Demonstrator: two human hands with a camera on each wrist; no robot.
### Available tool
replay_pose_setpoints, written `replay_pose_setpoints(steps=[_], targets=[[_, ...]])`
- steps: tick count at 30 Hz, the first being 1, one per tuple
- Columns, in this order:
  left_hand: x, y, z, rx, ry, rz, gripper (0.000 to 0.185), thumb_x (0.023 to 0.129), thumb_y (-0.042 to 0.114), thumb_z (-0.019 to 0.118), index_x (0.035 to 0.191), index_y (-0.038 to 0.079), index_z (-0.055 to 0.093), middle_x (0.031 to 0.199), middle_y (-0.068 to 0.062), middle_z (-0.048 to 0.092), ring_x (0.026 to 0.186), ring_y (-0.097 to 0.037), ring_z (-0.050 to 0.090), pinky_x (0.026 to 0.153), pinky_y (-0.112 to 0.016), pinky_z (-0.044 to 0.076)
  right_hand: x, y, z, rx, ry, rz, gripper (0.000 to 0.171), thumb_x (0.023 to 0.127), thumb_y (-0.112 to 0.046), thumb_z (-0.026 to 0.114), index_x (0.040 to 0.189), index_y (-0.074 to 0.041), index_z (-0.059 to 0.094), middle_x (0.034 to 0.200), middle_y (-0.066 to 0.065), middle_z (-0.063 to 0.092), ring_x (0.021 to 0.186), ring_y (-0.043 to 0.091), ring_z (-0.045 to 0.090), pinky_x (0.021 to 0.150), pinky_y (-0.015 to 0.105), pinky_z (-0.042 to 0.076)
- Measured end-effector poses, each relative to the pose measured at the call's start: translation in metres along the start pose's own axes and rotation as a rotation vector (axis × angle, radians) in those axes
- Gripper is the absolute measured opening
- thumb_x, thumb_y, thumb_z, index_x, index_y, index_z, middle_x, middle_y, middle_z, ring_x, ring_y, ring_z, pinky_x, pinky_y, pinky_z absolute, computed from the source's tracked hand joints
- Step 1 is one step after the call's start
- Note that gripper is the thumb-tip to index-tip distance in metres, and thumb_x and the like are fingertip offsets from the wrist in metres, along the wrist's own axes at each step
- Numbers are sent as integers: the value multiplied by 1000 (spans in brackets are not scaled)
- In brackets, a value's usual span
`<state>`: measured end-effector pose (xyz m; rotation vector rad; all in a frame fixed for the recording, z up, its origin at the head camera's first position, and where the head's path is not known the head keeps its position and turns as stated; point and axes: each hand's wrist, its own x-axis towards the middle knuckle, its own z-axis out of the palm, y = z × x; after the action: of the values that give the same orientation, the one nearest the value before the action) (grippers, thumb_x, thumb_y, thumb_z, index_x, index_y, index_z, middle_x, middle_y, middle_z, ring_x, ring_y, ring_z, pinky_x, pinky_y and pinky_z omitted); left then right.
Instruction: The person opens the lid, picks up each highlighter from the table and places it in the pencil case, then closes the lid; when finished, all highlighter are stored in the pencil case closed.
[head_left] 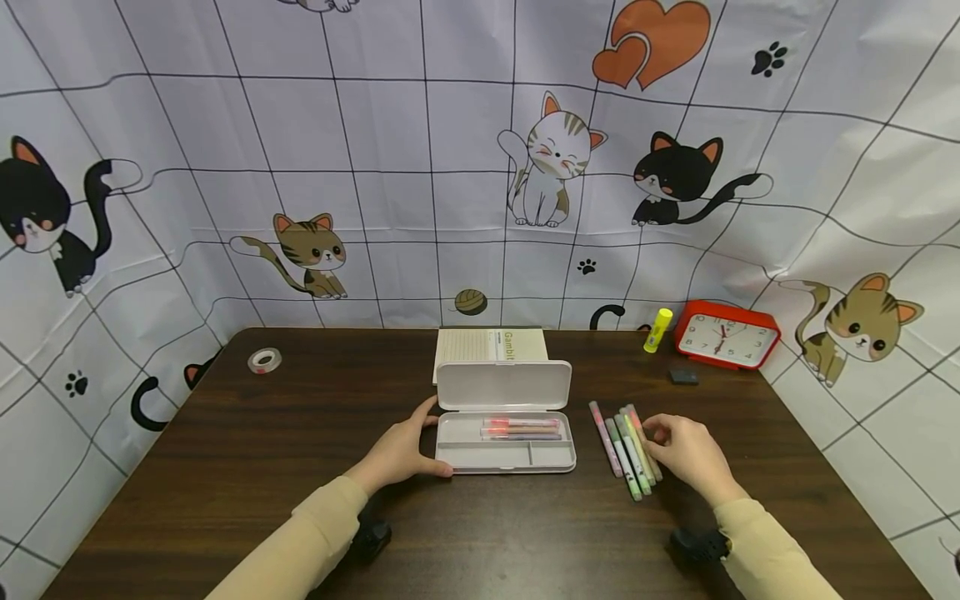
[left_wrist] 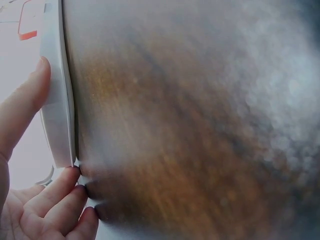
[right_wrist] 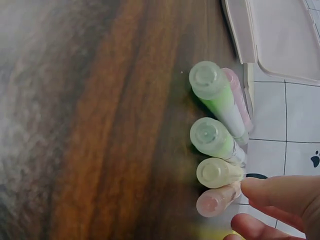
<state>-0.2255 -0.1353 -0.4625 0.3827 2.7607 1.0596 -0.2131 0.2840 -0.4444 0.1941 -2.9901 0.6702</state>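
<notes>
A white pencil case (head_left: 480, 459) lies with its lid (head_left: 503, 386) raised and several markers (head_left: 521, 428) in its rear compartment. My left hand (head_left: 405, 446) grips the case's left end, thumb along the front edge and fingers round the back corner. In the left wrist view, the thumb (left_wrist: 37, 85) presses the case's side (left_wrist: 57, 107). To the right of the case, several markers lie in a loose row, among them a pink marker (head_left: 606, 439) and a green marker (head_left: 628, 458). My right hand (head_left: 686, 454) is at the row's right side, fingertips right beside the pale orange marker (right_wrist: 212, 202) and loosely bent.
Behind the case lies a cream notebook (head_left: 465, 346). A red clock (head_left: 727, 335), a yellow highlighter (head_left: 657, 331) and a small dark block (head_left: 683, 377) stand at the back right. A tape roll (head_left: 264, 360) lies at the back left. A cat-print curtain (head_left: 390, 167) hangs behind the table.
</notes>
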Motion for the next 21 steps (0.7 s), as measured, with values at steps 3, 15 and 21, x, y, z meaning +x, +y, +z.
replay_pose_setpoints(steps=[3,15,21], targets=[[0,0,0,-1,-1,0,116,63,36,89,151,5,20,136,-13,54,126,-36,48,102,-53,36,-1,1,1,-1,-11,4,20,81,-13,72,99,-4,70,78,2,62,67,15,54,57,33,43],[-1,-1,1,-1,2,4,115,63,37,89,151,5,21,136,-13,54,126,-36,47,102,-53,36,-1,4,-1,10,-69,82,23,82,-15,70,99,0,69,75,3,59,60,14,50,52,31,40],[-1,0,0,-6,2,4,115,63,36,88,151,6,21,136,-13,54,126,-36,47,102,-54,36,-2,5,-4,19,-86,104,24,82,-15,69,99,2,68,75,3,59,58,14,50,52,31,41]])
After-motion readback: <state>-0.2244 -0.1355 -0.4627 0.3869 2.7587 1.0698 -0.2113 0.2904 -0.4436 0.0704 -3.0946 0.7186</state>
